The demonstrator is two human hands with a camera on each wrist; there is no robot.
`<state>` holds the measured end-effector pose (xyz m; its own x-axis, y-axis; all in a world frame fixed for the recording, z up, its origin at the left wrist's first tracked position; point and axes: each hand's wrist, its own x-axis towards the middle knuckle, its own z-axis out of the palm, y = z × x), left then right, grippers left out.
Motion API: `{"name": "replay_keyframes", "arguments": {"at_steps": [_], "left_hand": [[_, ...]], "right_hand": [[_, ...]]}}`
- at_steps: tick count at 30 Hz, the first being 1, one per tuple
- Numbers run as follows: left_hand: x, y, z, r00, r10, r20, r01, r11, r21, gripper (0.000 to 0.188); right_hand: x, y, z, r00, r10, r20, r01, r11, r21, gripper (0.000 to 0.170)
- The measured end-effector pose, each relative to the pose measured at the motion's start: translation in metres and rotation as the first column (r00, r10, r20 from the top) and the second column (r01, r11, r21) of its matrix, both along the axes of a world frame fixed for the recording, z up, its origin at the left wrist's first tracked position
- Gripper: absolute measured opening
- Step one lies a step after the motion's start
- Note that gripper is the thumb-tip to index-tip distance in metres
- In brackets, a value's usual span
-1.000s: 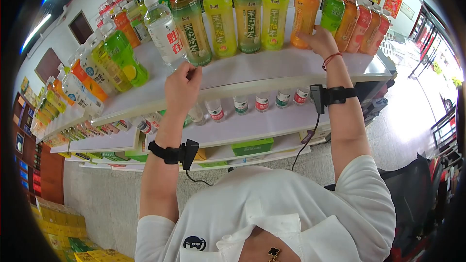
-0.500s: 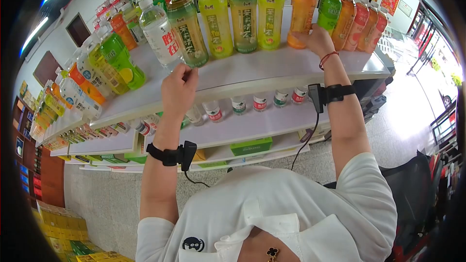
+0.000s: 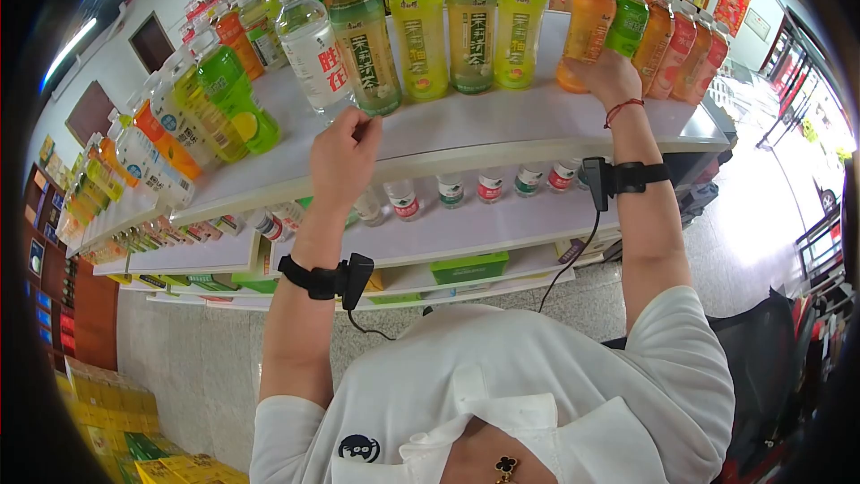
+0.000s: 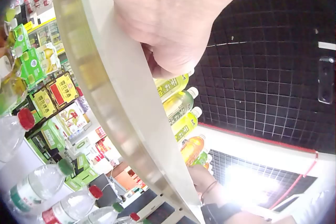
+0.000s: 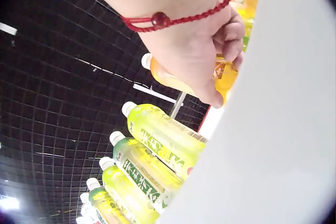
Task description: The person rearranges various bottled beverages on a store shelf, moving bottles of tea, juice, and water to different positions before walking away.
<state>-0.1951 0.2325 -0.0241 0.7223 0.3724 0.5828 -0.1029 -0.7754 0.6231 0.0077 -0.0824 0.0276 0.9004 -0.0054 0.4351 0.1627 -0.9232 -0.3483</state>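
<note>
In the head view, my right hand (image 3: 611,81) holds the lower part of an orange drink bottle (image 3: 589,22), which stands on the top shelf. The right wrist view shows my thumb and curled fingers around the base of that orange bottle (image 5: 168,79). Just right of it stands a green bottle (image 3: 629,18), partly covered by the hand. My left hand (image 3: 343,157) is curled with nothing in it, at the front of the shelf. Close behind it are a dark green tea bottle (image 3: 365,45) and a clear white-labelled bottle (image 3: 311,49).
Yellow-green tea bottles (image 3: 419,31) and another dark green tea bottle (image 3: 471,27) stand between my hands. More orange and pink bottles (image 3: 672,54) line the right end. The shelf edge (image 3: 466,154) curves in front, above small water bottles (image 3: 451,190). Bottles crowd the left side.
The orange bottle has shifted right with my right hand, closer to the green bottle. My left hand keeps its place by the shelf's front. The head view has swung slightly.
</note>
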Motion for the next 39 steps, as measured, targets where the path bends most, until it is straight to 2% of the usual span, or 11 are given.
{"name": "replay_keyframes", "arguments": {"at_steps": [5, 11, 13, 14, 16, 17, 19, 22, 25, 39], "left_hand": [[0.0, -0.002, 0.001, 1.0, -0.002, 0.01, 0.002, 1.0, 0.003, 0.02], [0.001, -0.001, -0.001, 0.999, -0.023, 0.031, 0.023, 1.0, 0.009, 0.02], [0.0, -0.002, 0.001, 1.0, -0.02, 0.018, 0.02, 1.0, 0.006, 0.02], [0.0, -0.003, 0.001, 1.0, -0.02, 0.004, 0.02, 1.0, 0.003, 0.02], [0.001, -0.001, 0.0, 1.0, -0.02, 0.012, 0.02, 1.0, 0.022, 0.02], [0.002, -0.001, -0.001, 1.0, -0.021, 0.02, 0.02, 0.999, 0.041, 0.02], [0.001, -0.002, -0.002, 0.999, -0.037, 0.032, 0.036, 0.999, 0.024, 0.02], [0.0, -0.003, 0.0, 0.999, -0.04, 0.036, 0.04, 0.999, 0.001, 0.019], [-0.001, -0.003, 0.001, 0.999, -0.026, 0.023, 0.026, 1.0, 0.0, 0.019], [-0.003, -0.001, 0.002, 0.999, -0.033, 0.022, 0.033, 0.999, -0.001, 0.019]], "right_hand": [[0.007, -0.004, -0.005, 0.999, 0.023, 0.026, -0.024, 1.0, 0.016, 0.059], [-0.016, -0.003, -0.005, 0.997, -0.022, 0.078, 0.02, 1.0, 0.02, 0.06], [-0.032, 0.0, 0.0, 0.969, -0.093, 0.227, 0.091, 0.996, 0.018, 0.059], [-0.038, 0.005, 0.001, 0.969, -0.092, 0.228, 0.09, 0.996, 0.017, 0.059], [-0.051, 0.021, 0.002, 0.949, 0.099, 0.299, -0.124, 0.99, 0.066, 0.059], [-0.051, 0.031, 0.0, 0.951, 0.097, 0.295, -0.122, 0.99, 0.067, 0.059], [-0.043, 0.05, -0.005, 0.963, 0.228, 0.145, -0.223, 0.973, -0.05, 0.058], [-0.037, 0.067, -0.002, 0.961, 0.271, 0.054, -0.266, 0.961, -0.078, 0.06], [-0.024, 0.075, -0.001, 0.978, 0.204, -0.036, -0.206, 0.976, -0.07, 0.062], [-0.025, 0.05, 0.003, 0.99, 0.125, -0.061, -0.128, 0.991, -0.042, 0.056]]}}
